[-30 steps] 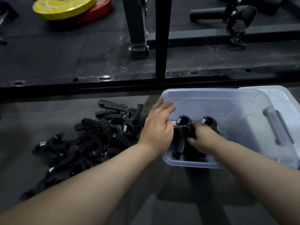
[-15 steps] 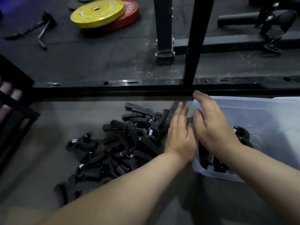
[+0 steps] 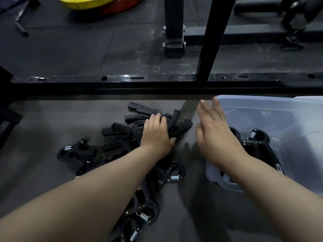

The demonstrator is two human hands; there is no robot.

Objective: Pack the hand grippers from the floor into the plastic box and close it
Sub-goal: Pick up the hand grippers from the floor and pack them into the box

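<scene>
A: Item one, plastic box [image 3: 262, 109]. Status?

B: Clear, open-topped, on the floor. Two black hand grippers [image 3: 257, 142] stand inside, at its near-left corner, springs up. A pale panel, probably the lid [image 3: 311, 100], shows at its far-right edge.

A: Item two, the pile?

B: Loose hand grippers [image 3: 122, 135], black with steel coil springs, heaped on the floor just left of the box and trailing toward the viewer. Most of the stock remains unpacked.

A: Hands?

B: Left hand [image 3: 155, 135] lies palm-down on the pile's box-side end, fingers curling over a handle; whether they have closed on it, I cannot tell. Right hand [image 3: 215, 135] hovers over the box's left wall, fingers straight and spread, holding nothing.

A: Risks?

B: Handles and springs look interlocked. Lifting one may drag neighbours and drop them short of the box. Carelessly stacked grippers could rise above the rim and block the lid.
</scene>
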